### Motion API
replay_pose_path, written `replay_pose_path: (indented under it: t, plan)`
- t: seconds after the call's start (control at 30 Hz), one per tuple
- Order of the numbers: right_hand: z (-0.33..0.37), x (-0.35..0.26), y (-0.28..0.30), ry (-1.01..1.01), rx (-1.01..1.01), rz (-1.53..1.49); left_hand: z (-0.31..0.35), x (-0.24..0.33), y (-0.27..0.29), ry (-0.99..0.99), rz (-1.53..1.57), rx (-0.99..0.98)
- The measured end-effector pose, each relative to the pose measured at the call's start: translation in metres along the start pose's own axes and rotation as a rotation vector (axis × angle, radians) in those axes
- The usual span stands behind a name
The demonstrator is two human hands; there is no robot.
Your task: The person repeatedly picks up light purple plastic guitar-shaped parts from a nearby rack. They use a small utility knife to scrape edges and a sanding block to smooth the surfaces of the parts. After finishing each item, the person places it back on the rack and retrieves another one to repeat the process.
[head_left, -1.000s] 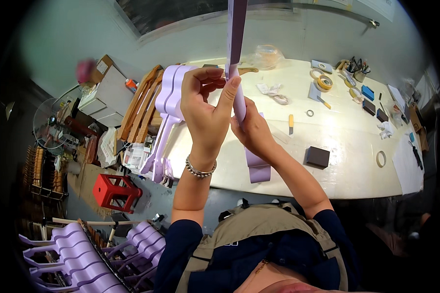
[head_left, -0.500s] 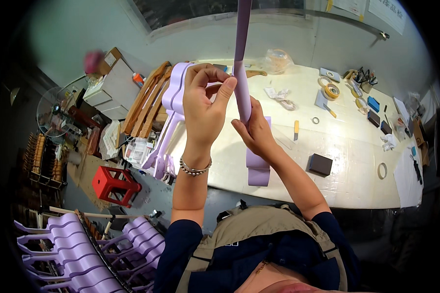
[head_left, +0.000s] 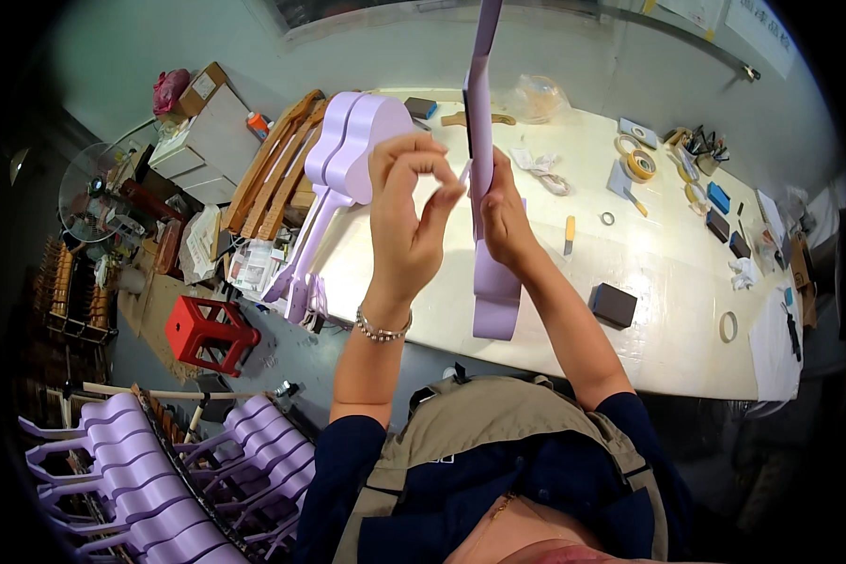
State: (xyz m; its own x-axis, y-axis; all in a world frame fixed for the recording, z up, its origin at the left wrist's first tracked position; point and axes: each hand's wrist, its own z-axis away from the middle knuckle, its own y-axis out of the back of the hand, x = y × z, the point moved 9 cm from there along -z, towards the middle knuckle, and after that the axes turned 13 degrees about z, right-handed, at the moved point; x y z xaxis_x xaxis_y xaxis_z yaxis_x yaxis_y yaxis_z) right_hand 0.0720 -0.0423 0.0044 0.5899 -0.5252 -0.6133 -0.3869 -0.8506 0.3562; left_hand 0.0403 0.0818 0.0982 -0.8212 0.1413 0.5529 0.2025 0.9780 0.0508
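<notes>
A lilac ukulele (head_left: 496, 299) stands edge-on in front of me, with its body low over the table and its neck pointing up and away. A dark strip shows along the neck's left side. My right hand (head_left: 508, 214) is wrapped around the neck from the right, above the body. On the other side, my left hand (head_left: 409, 207) is closed in a pinch close to the neck. A small pale strip (head_left: 464, 172) shows at its fingertips, beside the neck; its kind is unclear. Two more lilac ukuleles (head_left: 371, 141) lean at the table's left end.
On the pale worktable (head_left: 564, 352) lie a dark sanding block (head_left: 614, 305), a yellow-handled blade (head_left: 570, 234), tape rolls (head_left: 640, 164) and a crumpled cloth (head_left: 541, 171). Brown wooden necks (head_left: 277, 179) lean at left. A red stool (head_left: 211, 331) and racked lilac ukuleles (head_left: 150, 470) stand below.
The held ukulele has turned a little, bringing the dark strip on its neck into view. My left fingers have come slightly lower, with the pale strip now showing at their tips.
</notes>
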Motion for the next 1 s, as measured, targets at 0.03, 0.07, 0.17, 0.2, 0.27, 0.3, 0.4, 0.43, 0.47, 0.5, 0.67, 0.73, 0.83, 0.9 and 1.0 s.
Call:
replay_pose_path:
  t: [0.03, 0.07, 0.17, 0.2, 0.27, 0.3, 0.4, 0.43, 0.47, 0.5, 0.67, 0.73, 0.83, 0.9, 1.0]
  plan:
    - [-0.002, 0.009, 0.004, -0.022, 0.009, -0.013, 0.016, -0.003, -0.003, 0.062, 0.077, -0.051]
    - [-0.004, 0.026, 0.004, -0.052, -0.004, -0.05, 0.032, -0.001, -0.004, 0.103, 0.166, -0.072]
    - [-0.015, 0.052, 0.02, -0.137, 0.062, -0.048, 0.087, 0.01, 0.001, 0.245, 0.366, -0.134]
    - [-0.02, 0.058, 0.027, -0.167, 0.068, -0.019, 0.11, 0.011, 0.007, 0.3, 0.391, -0.164]
    - [-0.021, 0.071, 0.035, -0.192, 0.102, 0.067, 0.152, 0.007, 0.017, 0.468, 0.477, -0.084]
    - [-0.024, 0.068, 0.038, -0.236, 0.079, 0.108, 0.17, 0.004, 0.021, 0.554, 0.513, -0.04]
    - [-0.028, 0.074, 0.043, -0.284, 0.034, -0.056, 0.221, -0.017, 0.043, 0.706, 0.742, 0.226]
    - [-0.03, 0.069, 0.043, -0.312, -0.017, -0.181, 0.236, -0.027, 0.053, 0.745, 0.82, 0.349]
    - [-0.033, 0.061, 0.043, -0.339, -0.067, -0.303, 0.251, -0.038, 0.064, 0.778, 0.9, 0.475]
    - [-0.035, 0.056, 0.044, -0.363, -0.13, -0.372, 0.268, -0.048, 0.075, 0.808, 0.977, 0.605]
    - [-0.04, 0.049, 0.059, -0.351, -0.222, -0.4, 0.293, -0.066, 0.134, 0.735, 1.169, 0.86]
    - [-0.036, 0.046, 0.058, -0.336, -0.316, -0.463, 0.291, -0.069, 0.169, 0.684, 1.066, 0.94]
    - [-0.017, 0.044, 0.049, -0.221, -0.617, -0.531, 0.232, -0.055, 0.201, 0.518, 1.161, 0.805]
    - [0.0, 0.04, 0.048, -0.233, -0.748, -0.63, 0.202, -0.045, 0.25, 0.393, 1.289, 0.765]
    - [0.008, 0.036, 0.054, -0.176, -0.843, -0.739, 0.17, -0.006, 0.333, 0.323, 1.109, 0.822]
